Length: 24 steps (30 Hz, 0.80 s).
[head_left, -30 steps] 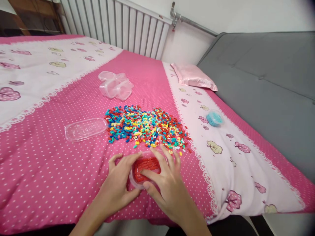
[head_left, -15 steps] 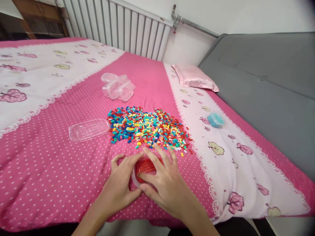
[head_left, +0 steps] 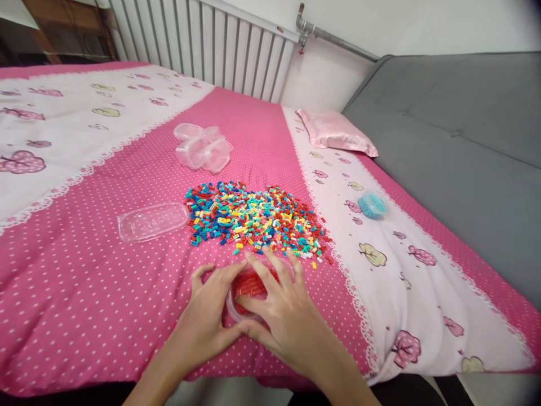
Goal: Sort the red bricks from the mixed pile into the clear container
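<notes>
A clear plastic container (head_left: 230, 309) sits on the pink dotted sheet near the bed's front edge, with red toy bricks (head_left: 253, 285) lined up inside it. My left hand (head_left: 207, 313) is curved around its left side, thumb by the near rim and fingers at the far left. Across its right side lies my right hand (head_left: 283, 316), fingers spread over the far rim, one finger bent over the red bricks. The two thumbs meet at the near rim. Just beyond the hands spreads a pile of small multicoloured toy bricks (head_left: 253, 217).
A clear lid (head_left: 153, 223) lies left of the pile. Several clear containers (head_left: 205, 149) are heaped farther back. To the right, a small tub of light-blue pieces (head_left: 372, 206) rests on the white stripe. A pink pillow (head_left: 336, 134) lies by the grey headboard (head_left: 460, 113).
The view has shifted very slightly. Both hands stay around the container in nearly the same pose, and the brick pile looks the same.
</notes>
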Motion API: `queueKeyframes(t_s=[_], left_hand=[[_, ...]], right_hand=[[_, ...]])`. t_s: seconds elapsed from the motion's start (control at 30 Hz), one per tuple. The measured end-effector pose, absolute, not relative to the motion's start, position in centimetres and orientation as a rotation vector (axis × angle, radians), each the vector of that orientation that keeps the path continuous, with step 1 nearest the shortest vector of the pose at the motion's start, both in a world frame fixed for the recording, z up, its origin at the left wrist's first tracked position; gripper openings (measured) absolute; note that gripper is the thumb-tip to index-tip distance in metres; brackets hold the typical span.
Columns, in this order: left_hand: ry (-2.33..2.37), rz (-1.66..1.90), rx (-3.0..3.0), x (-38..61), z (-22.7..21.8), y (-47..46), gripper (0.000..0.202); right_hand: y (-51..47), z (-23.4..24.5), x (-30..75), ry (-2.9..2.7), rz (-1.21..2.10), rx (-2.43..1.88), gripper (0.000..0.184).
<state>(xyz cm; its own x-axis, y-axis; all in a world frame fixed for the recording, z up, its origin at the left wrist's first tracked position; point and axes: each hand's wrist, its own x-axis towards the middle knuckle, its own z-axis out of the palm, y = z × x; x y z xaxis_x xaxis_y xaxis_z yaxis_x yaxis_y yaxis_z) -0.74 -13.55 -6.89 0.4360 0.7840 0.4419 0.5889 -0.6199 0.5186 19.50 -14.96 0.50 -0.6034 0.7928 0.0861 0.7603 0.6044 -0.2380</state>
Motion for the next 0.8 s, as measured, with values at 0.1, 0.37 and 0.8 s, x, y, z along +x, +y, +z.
queueKeyframes(t_s=[0.1,0.37,0.8], left_hand=[[1.197,0.966,2.409,-0.7,-6.8,-13.5,0.071],[1.230,0.930,2.411,-0.6,-6.6,-13.7,0.069],[1.233,0.915,2.404,-0.6,-6.9,-13.7,0.072]], right_hand=[[-15.0,0.4,19.6,-2.633,0.276,-1.286,0.040],[-15.2,0.2,20.5,-2.367,0.216,-1.334,0.030],[-15.6,-0.9,20.2,-2.349,0.272,-1.361,0.031]])
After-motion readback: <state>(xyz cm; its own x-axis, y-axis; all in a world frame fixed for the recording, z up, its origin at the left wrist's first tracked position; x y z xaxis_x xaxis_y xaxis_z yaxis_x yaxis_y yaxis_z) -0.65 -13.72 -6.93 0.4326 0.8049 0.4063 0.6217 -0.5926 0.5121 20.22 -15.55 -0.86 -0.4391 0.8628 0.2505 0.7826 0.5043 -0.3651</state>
